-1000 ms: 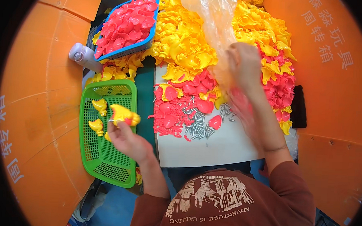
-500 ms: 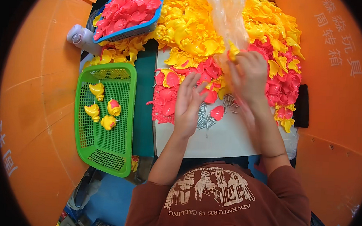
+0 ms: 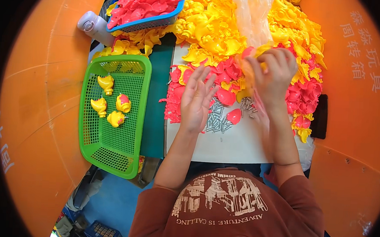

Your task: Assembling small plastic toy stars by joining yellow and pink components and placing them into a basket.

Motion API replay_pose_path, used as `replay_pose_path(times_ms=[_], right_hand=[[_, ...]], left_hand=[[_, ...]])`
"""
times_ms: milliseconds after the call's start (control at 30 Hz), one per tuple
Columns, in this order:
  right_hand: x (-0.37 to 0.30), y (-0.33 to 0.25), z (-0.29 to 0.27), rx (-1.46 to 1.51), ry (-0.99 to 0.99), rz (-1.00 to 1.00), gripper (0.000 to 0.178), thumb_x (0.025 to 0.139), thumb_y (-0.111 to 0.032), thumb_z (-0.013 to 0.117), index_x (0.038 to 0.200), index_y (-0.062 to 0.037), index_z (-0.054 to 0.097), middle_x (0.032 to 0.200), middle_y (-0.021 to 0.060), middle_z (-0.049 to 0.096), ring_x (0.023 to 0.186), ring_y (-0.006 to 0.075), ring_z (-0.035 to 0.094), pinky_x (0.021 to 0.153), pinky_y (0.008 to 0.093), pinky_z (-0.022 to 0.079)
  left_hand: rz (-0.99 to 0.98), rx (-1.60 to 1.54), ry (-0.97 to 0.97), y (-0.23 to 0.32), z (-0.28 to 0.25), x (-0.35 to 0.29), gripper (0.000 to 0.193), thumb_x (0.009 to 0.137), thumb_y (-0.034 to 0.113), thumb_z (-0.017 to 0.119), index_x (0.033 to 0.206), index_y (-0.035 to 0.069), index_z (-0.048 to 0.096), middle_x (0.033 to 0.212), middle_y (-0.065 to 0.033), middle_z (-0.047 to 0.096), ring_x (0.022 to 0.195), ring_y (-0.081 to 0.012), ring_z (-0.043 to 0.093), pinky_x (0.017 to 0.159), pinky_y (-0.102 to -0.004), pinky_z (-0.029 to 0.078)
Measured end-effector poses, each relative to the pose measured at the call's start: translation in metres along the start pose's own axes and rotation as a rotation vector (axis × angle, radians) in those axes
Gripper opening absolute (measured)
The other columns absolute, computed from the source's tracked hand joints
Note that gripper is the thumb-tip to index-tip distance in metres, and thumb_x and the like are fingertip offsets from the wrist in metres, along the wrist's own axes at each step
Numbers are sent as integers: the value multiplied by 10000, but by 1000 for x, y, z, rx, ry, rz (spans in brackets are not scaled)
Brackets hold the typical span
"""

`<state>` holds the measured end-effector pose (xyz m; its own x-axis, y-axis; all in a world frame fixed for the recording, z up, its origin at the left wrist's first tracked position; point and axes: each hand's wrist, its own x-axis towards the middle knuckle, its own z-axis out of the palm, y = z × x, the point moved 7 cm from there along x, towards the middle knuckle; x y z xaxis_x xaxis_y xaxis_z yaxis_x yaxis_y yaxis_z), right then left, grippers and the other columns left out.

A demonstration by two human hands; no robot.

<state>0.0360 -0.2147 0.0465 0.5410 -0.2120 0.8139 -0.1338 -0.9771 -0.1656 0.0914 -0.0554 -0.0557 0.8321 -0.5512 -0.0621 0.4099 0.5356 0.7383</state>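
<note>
Going by what shows now, only a small share looks finished: 4 closed yellow figures (image 3: 116, 119), at least 2 of them showing pink, lie apart from each other in the green basket (image 3: 145, 107) at the left. Far more appears left, with loose yellow shells (image 3: 212, 29) heaped across the back, pink shells (image 3: 300, 96) beside and in front of them, more pink pieces filling the blue basket (image 3: 160, 21), and metal pins (image 3: 218, 118) scattered on the white counter (image 3: 240, 149). Another yellow piece (image 3: 263, 49) is up at the right hand (image 3: 278, 73), in front of the clear plastic bag (image 3: 251, 18); that grip seems to pinch it between thumb and curled fingers, though blur hides whether its halves are joined. The left hand (image 3: 195, 103) hangs above the pink pieces and pins, its grip spread, palm showing, holding nothing. As for writing, the right-hand orange panel (image 3: 357, 131) carries 2 upright columns of pale characters, clear enough to read, while those on the left-hand orange panel (image 3: 40, 110) are cut off by the dark rim. The brown shirt (image 3: 236, 226) has a large cream print with Latin capitals, upside down from here. No lettering can be made out on the lilac bottle (image 3: 96, 29).
</note>
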Motion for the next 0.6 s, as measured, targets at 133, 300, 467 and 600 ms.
replay_pose_path(times_ms=[133,300,467,600], right_hand=[[-22,-65,11,362,-293,-143,202,658,-131,767,778,-71,616,852,71,594,859,267,548,786,364,395],[-54,-68,15,597,-434,-126,164,681,-126,686,829,-84,632,944,62,585,982,236,535,826,343,413],[-103,-73,40,384,-749,-394,118,674,-139,617,787,-106,622,855,13,543,895,195,520,776,335,409],[-103,-79,46,318,-785,-442,101,681,-145,592,772,-112,619,811,6,521,874,172,505,750,320,399]], left_hand=[[-4,-321,-108,-5,10,-2,467,980,230,424,1388,51,283,1358,-183,371,1185,-259,459,971,-372,406],[15,19,300,2,-37,-7,312,944,106,489,1239,56,402,1028,-102,556,807,-153,597,636,-259,508],[54,287,415,11,-66,-28,184,924,63,501,1097,17,462,899,-83,573,675,-156,599,607,-272,512],[22,274,373,8,-65,-37,150,919,78,520,1054,20,491,856,-71,586,645,-142,599,578,-256,499]])
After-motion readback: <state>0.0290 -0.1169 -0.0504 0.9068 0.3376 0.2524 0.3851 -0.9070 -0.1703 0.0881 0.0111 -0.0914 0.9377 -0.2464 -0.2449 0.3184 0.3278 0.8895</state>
